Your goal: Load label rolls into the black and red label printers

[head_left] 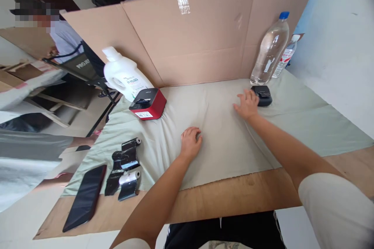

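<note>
Resting at the right of centre in the frame, the small black device (262, 95) is touched at its near-left edge by the right hand (247, 105), whose fingers are spread flat and closed on nothing. A hard, light, compact casing is judged likely, so it could be taken by its two long sides; its smooth shell may slide on the pale cloth (222, 140). The left hand (190, 142) is laid loosely curled on the cloth at mid-frame, empty. Just behind the device a clear water bottle (270, 48) is stood, with a smaller bottle (284, 60) beside it; both could be knocked. Farther left on the bench (233, 194), a red-and-black label printer (147, 104), a white detergent jug (124, 74), black ribbon rolls (125, 167) and a dark phone (85, 197) are seen.
</note>
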